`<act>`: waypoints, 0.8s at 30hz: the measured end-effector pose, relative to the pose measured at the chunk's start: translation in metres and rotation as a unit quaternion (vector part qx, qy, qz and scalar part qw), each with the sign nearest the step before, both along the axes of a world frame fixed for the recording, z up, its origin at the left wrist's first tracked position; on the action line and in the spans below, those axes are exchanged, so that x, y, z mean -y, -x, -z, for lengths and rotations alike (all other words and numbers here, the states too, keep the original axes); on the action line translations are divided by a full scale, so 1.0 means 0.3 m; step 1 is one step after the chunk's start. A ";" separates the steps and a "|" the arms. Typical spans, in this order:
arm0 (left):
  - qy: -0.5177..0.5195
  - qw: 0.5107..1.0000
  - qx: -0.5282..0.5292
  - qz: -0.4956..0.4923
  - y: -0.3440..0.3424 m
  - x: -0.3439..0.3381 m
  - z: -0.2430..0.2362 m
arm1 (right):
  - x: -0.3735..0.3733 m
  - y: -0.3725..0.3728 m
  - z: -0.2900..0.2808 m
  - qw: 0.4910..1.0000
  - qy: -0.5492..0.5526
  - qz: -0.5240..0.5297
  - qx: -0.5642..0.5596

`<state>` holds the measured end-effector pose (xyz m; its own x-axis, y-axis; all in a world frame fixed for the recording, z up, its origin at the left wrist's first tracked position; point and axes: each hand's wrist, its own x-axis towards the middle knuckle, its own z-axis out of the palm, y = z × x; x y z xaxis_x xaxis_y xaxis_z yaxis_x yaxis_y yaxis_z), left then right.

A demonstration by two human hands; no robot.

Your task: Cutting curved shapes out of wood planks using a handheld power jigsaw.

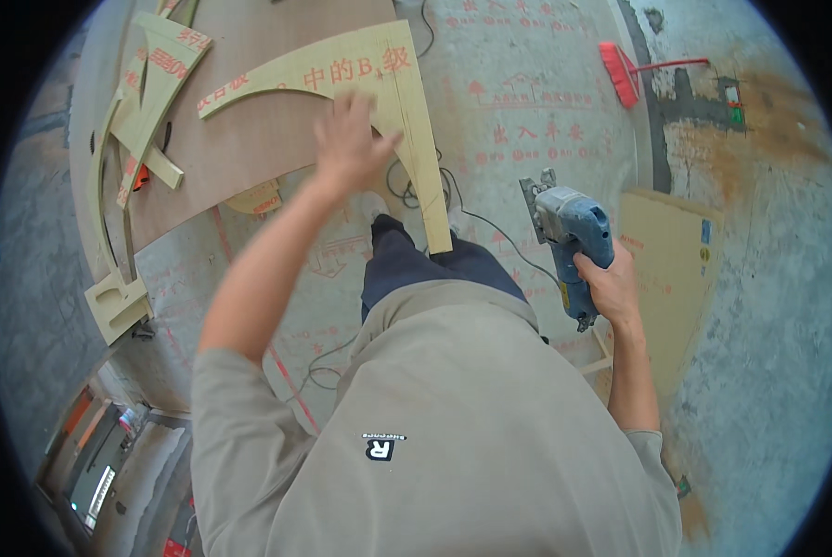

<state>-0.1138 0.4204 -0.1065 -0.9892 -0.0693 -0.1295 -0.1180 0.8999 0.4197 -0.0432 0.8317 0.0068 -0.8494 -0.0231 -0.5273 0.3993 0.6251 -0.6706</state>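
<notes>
The curved board offcut point(406, 102) is a pale yellowish piece of sheet wood with red printing on its face. It has an arched arm that sweeps out to the left and a straighter leg that runs down toward the person's knees, the two meeting in a corner at the top. It lies partly on a large brown plywood sheet point(249, 139) and partly over the printed floor covering point(527, 121).

The left hand point(349, 144) sits on the inner edge of that corner, where the arch meets the leg. The fingers are spread and curled over the board, the palm down, so the hand is gripping or pressing the offcut; I cannot tell which. The forearm runs straight out from the lower left, elbow bent, sleeve ending above the elbow.

To the right of that hand, well apart from the board, the right hand point(611, 283) is closed around the handle of a blue jigsaw point(572, 237). The tool hangs at the person's side with its base plate pointing away from the body, clear of any wood. Its black cord point(490, 237) trails across the floor covering toward the offcut's lower end.

Far to the left of the left hand, a heap of other cut strips and curved scraps point(142, 111) rests on the edge of the plywood. Beyond the right hand, a flat brown board point(671, 269) lies on the concrete, and a red broom point(625, 70) lies further off.
</notes>
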 end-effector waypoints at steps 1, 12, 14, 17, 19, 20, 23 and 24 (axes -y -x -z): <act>0.036 0.988 -0.120 0.086 0.071 0.089 0.036 | 0.029 -0.010 -0.017 1.000 0.007 0.002 0.010; 0.174 0.881 0.034 0.440 0.328 0.135 0.062 | 0.203 -0.169 -0.177 0.997 0.011 0.063 0.049; 0.178 0.879 0.014 0.441 0.348 0.153 0.082 | 0.227 -0.180 -0.201 0.997 0.003 0.053 0.050; 0.229 0.862 -0.002 0.452 0.384 0.165 0.081 | 0.274 -0.187 -0.284 0.997 0.003 0.066 0.027; 0.220 0.879 0.017 0.424 0.397 0.153 0.055 | 0.277 -0.197 -0.329 0.997 -0.014 0.067 0.040; 0.222 0.879 0.017 0.421 0.405 0.192 0.088 | 0.287 -0.191 -0.352 0.997 -0.012 0.064 0.039; -0.122 0.862 -0.190 0.453 0.455 0.325 0.190 | 0.343 -0.187 -0.382 0.999 -0.002 0.029 0.020; -0.131 0.857 -0.192 0.461 0.472 0.277 0.117 | 0.355 -0.186 -0.378 1.000 0.000 0.014 0.014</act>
<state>-0.2554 0.3372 -0.1416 -0.5816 0.7453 0.3260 0.7837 0.4059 0.4701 0.0125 0.7252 0.1203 -0.8342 0.0008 -0.5515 0.4364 0.6125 -0.6591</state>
